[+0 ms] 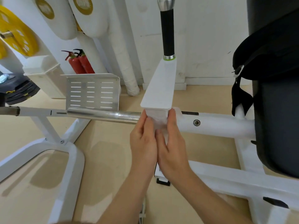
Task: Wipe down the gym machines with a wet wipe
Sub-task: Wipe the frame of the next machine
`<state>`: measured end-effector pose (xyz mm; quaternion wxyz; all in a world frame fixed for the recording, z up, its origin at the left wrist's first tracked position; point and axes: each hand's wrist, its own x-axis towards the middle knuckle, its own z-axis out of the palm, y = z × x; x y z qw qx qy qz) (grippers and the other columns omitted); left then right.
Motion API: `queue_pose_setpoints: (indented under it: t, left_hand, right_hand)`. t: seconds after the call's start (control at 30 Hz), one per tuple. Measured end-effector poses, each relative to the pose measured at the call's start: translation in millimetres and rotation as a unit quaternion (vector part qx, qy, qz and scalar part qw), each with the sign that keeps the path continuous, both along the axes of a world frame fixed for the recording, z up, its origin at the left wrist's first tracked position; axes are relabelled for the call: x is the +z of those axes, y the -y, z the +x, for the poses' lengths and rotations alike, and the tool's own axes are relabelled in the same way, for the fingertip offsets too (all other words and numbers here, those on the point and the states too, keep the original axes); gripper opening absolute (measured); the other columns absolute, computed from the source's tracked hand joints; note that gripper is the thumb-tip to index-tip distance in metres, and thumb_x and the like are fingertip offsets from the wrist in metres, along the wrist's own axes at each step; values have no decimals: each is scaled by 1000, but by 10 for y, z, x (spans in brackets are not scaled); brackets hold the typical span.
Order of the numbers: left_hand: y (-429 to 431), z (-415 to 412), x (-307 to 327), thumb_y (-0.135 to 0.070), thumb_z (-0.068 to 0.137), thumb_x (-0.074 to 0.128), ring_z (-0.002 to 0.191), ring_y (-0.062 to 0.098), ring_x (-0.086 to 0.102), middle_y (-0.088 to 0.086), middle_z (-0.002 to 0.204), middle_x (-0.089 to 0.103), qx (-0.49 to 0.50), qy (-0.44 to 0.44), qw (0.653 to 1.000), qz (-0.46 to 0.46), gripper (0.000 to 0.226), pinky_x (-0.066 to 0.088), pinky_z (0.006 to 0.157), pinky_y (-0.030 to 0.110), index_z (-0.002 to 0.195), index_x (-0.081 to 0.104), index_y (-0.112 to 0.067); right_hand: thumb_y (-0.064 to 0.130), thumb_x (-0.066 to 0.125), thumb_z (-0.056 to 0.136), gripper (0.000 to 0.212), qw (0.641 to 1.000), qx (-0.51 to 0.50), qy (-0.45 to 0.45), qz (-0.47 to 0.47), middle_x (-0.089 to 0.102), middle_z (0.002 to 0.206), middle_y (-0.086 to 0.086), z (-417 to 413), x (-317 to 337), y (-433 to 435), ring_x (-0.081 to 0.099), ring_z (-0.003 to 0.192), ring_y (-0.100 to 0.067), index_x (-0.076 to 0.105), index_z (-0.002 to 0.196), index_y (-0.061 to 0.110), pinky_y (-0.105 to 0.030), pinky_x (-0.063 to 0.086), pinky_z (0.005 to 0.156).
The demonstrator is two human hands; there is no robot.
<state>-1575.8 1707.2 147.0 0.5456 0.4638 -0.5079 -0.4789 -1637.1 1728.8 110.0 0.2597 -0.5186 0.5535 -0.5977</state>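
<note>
A white gym machine fills the view, with a flat white lever arm (160, 84) rising to a black handle grip (168, 33). The arm's near end meets a chrome bar (103, 114) and a white tube (215, 125). My left hand (143, 143) and my right hand (173, 146) sit side by side at that near end. Between their fingertips they pinch a white wet wipe (159, 120) pressed against the arm's end face. Part of the wipe is hidden under my fingers.
A black padded seat (275, 110) with a strap stands at the right. A slotted metal footplate (92, 92) lies behind the bar. Two red fire extinguishers (80, 62) stand by the wall. Yellow weight plates (17, 33) hang at the left. White frame legs (68, 160) cross the beige floor.
</note>
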Motion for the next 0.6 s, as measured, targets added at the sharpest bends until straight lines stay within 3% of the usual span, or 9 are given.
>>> queue_pose_setpoints:
  t: [0.1,0.2,0.27,0.33,0.4,0.47,0.53,0.57,0.6]
  left_hand:
    - [-17,26,-215,-21,103,40,90,-2,66,-19,96,72,-23,106,994,-7,31,50,76,15,120,63,-33]
    - [-16,193,-414,-17,100,43,86,0,65,-19,92,71,-108,233,966,35,34,48,77,23,115,63,-40]
    - [-16,291,-363,-4,94,45,98,0,65,-20,103,71,-149,236,959,49,46,49,90,26,121,62,-37]
    - [23,311,-200,8,88,43,108,2,63,-16,110,70,-154,203,967,31,56,48,95,26,124,63,-31]
    - [100,285,-19,7,90,44,103,6,65,-13,106,72,-143,178,973,-10,51,51,91,25,120,64,-30]
    - [208,306,17,-1,93,49,98,7,66,-15,102,72,-147,194,969,-52,42,52,86,27,117,65,-31]
    - [327,402,-64,-10,93,58,102,3,65,-19,107,70,-181,213,958,-65,38,50,91,27,125,62,-29]
    - [407,459,-118,-15,91,63,104,2,65,-19,110,69,-202,223,951,-66,40,50,95,29,128,60,-29]
    - [496,513,-167,-19,88,68,103,2,65,-20,110,69,-218,228,946,-68,41,51,95,31,127,61,-30]
  right_hand:
    - [28,28,98,63,997,-15,-62,48,45,146,-10,9,-283,-4,54,121,-24,-2,152,31,-34,47,97]
    - [23,29,89,71,991,-3,-40,125,55,133,-17,-2,-437,-104,62,94,-22,-8,146,45,-31,50,78]
    - [20,32,82,79,992,0,-16,127,61,122,-15,-4,-365,-140,56,75,-11,-10,140,54,-25,47,67]
    - [17,35,82,82,996,12,-4,84,61,119,-2,-15,-203,-135,55,68,-5,-5,145,50,-19,43,61]
    - [11,41,89,80,999,6,3,49,62,113,5,-35,-84,-138,59,72,-10,-1,151,39,-22,45,61]
    - [10,46,98,73,999,-10,5,45,64,109,5,-61,-90,-133,60,89,-9,5,153,34,-20,47,70]
    - [29,53,97,67,996,-35,52,57,62,112,30,-79,-136,-90,60,99,5,17,152,36,-11,45,81]
    - [37,58,92,68,993,-55,84,59,61,116,34,-79,-137,-56,61,104,6,24,150,37,-16,46,90]
    - [40,63,86,68,989,-78,114,59,61,124,27,-76,-129,-14,61,110,2,32,147,38,-26,47,95]
